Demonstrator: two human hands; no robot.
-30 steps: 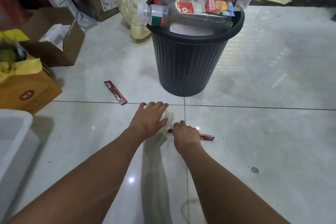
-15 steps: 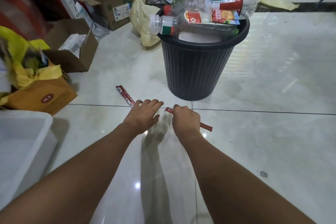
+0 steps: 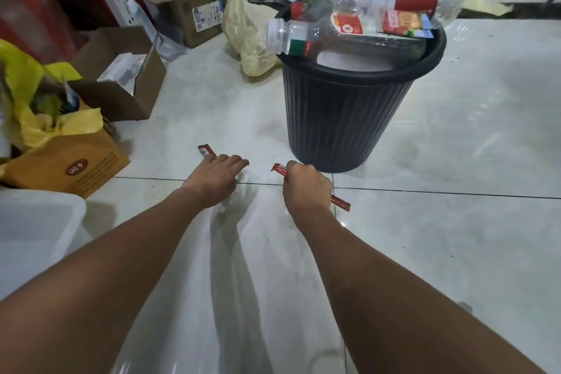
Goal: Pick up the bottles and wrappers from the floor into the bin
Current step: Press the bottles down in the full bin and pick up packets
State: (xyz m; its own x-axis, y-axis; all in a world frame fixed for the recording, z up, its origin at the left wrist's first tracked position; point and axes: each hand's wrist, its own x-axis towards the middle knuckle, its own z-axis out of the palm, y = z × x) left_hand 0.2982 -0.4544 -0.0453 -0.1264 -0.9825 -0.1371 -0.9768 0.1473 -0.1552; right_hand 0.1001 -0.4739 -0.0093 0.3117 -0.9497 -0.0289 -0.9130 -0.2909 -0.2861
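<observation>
Gripping a red wrapper, right hand hovers beside bin.

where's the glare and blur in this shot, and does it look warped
Head view: a small glare spot on the glossy floor beside the right forearm, with faint arm reflections in the tiles. The left edge is smeared and the yellow bag is soft. Wide-angle warp tilts the bin. The left hand, right hand and the wrapper it grips are sharp.
</observation>
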